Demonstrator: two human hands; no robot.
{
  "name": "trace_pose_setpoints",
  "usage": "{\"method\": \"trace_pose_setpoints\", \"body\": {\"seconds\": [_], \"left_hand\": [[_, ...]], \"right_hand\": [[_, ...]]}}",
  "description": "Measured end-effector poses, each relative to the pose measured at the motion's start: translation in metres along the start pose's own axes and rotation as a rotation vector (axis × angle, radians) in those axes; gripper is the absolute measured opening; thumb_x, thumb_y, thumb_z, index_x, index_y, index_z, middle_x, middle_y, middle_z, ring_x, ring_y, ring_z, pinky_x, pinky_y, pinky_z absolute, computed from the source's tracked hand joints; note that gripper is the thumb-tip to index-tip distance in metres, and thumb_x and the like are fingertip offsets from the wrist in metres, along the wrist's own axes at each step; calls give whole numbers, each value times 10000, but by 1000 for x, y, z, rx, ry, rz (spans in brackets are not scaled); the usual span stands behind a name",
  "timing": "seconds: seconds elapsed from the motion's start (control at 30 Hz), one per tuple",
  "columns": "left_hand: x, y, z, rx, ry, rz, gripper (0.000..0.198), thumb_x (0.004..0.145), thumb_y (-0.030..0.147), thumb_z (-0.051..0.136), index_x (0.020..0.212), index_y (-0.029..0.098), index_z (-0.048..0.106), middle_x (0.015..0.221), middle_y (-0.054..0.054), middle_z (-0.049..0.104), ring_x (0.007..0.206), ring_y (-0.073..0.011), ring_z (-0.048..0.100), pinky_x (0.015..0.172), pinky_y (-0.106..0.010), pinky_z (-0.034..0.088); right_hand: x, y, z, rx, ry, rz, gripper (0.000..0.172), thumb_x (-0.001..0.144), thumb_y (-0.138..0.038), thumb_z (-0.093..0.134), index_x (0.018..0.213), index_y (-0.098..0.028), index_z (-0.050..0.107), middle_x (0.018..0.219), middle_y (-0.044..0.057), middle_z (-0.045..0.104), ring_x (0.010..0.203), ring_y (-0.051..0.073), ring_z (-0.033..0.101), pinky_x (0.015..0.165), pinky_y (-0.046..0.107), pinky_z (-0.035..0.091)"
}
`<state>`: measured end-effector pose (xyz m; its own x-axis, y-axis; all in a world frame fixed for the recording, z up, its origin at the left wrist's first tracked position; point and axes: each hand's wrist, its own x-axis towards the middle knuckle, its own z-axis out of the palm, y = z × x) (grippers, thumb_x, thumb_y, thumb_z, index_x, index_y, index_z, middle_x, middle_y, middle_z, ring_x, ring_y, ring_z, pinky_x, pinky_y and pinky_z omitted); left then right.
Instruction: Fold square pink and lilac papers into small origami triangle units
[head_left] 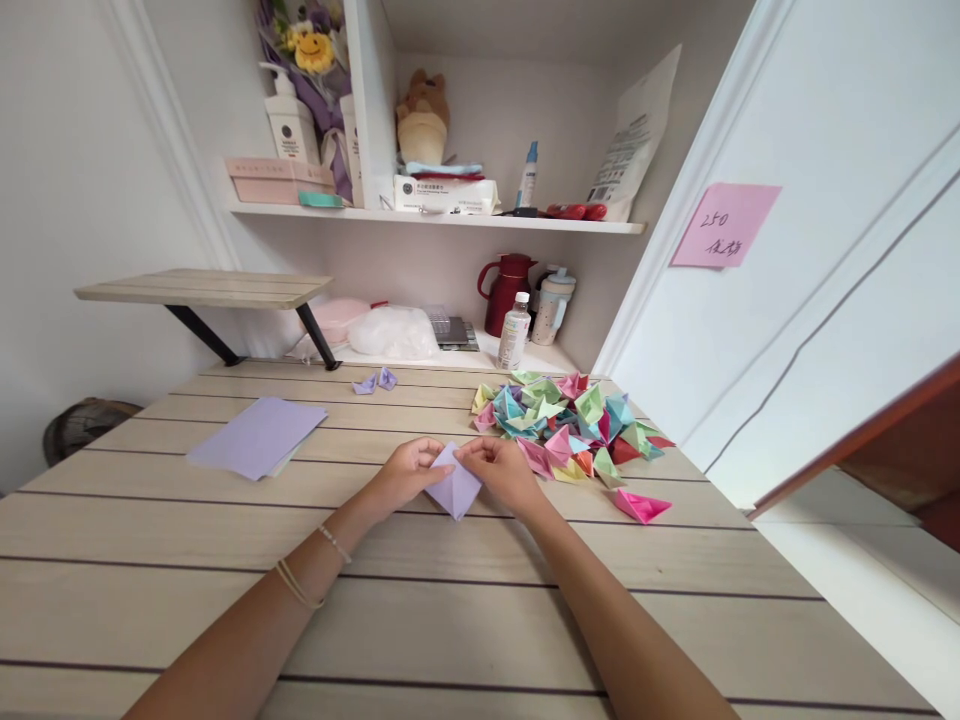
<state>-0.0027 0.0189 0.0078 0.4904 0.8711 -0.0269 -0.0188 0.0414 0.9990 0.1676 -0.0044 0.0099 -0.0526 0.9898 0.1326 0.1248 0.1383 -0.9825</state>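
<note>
A folded lilac paper piece [455, 487] lies on the wooden table [420, 600] in a diamond shape, held between both hands. My left hand [403, 473] pinches its upper left edge, fingers closed on the paper. My right hand [501, 470] pinches the top right edge, fingers closed too. A stack of flat lilac sheets [256, 436] rests to the left of my hands. A heap of several folded paper boats [571, 424] in pink, green, blue and yellow sits just right of my right hand. One pink boat [640, 505] lies apart, nearer to me.
Two small lilac folded pieces [375, 381] lie at the table's far side. A small wooden shelf on black brackets [206, 288] juts out at the left. A red jug [507, 290], a bottle [514, 331] and a cup [553, 306] stand behind the table. A pink note [724, 225] is on the white door at right.
</note>
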Motion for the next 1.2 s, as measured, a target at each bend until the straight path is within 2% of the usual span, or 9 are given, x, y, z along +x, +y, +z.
{"method": "trace_pose_setpoints", "body": {"seconds": [0.17,0.33,0.53,0.77,0.83,0.97,1.0,1.1,1.2], "left_hand": [[-3,2,1,45,-24,-87,372,599,317,717,880,98,610,772,-97,678,677,-194,631,616,-288,482],[-2,4,1,80,60,-25,356,611,305,706,890,97,635,839,-101,676,723,-188,622,631,-277,485],[-4,2,4,25,-32,-96,387,599,291,720,908,76,627,794,-121,682,686,-194,642,632,-294,511],[-1,1,3,21,38,-76,401,602,275,723,918,60,603,798,-137,675,659,-186,638,643,-306,515],[-2,4,4,-11,44,-27,449,596,254,728,975,73,572,850,-136,667,707,-191,637,667,-314,514],[-5,12,2,-46,16,154,770,549,168,755,1226,171,388,955,-112,648,850,-205,619,745,-334,491],[-5,14,1,-24,4,170,776,541,158,759,1227,174,394,949,-108,648,853,-205,617,757,-337,485],[-4,14,-5,42,11,179,559,540,164,757,1058,114,553,875,-105,657,818,-194,616,782,-325,471],[-1,13,-11,15,25,168,473,565,166,742,1008,100,589,877,-106,662,811,-187,617,793,-322,466]], "right_hand": [[-1,-1,1,-25,83,-35,319,652,-433,613,732,-125,632,614,30,616,520,117,518,459,213,386],[0,-3,-1,-66,57,-7,341,674,-473,580,673,-136,632,560,21,606,491,123,526,458,225,411],[3,-1,-6,-83,129,-6,358,655,-501,597,677,-146,626,522,22,610,472,149,558,443,242,432],[7,-1,-10,22,109,12,346,664,-496,596,706,-153,614,550,18,611,501,151,569,508,271,475],[7,-1,-11,39,126,33,338,652,-486,612,707,-153,613,538,15,604,494,154,569,512,284,482],[8,0,-12,114,164,76,338,626,-474,639,710,-147,611,515,10,586,473,148,550,501,289,480],[8,-1,-12,145,168,76,339,620,-465,646,734,-148,611,510,1,577,467,140,541,503,284,476],[8,-3,-14,232,139,50,379,619,-431,657,878,-161,597,485,-43,532,447,111,499,494,255,450],[7,-8,-15,255,63,-20,354,657,-407,627,916,-169,588,505,-54,505,439,82,450,464,218,396]]}}
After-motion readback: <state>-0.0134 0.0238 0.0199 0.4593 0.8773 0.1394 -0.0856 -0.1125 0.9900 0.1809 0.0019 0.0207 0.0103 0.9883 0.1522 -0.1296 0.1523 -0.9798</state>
